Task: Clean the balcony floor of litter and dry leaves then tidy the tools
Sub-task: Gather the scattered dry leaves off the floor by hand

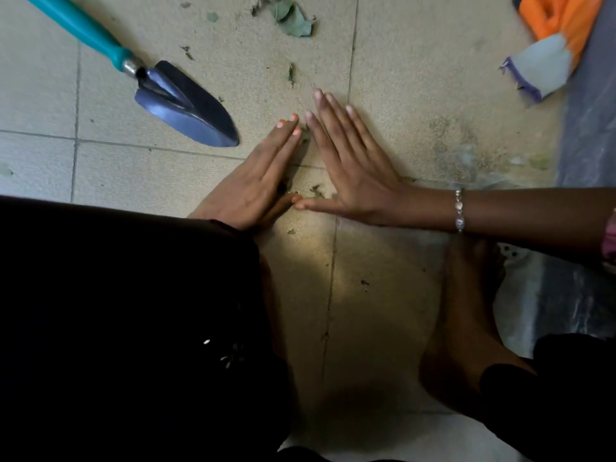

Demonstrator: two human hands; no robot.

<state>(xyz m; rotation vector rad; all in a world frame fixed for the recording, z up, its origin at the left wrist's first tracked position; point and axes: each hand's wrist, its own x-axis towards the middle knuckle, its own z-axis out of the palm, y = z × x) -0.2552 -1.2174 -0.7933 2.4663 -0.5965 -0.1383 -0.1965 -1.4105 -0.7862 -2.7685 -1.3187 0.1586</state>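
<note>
Left hand (256, 181): flat on tiled floor (416, 95), fingers straight and together, gripping nothing. Right hand (353, 168): likewise palm down, fingers straight, slightly spread, holding nothing; bracelet (459, 210) on wrist. I note thumb tips touching and fingertips nearly meeting at 12 o'clock, so hands frame triangle of floor. Small leaf scrap (316, 190) lies inside triangle. Trowel (186, 111), teal handle, lies at 10 o'clock from hands, apart. Dry leaves (290, 18) at 12 o'clock, well apart. Orange glove (550, 38) at 2 o'clock.
</note>
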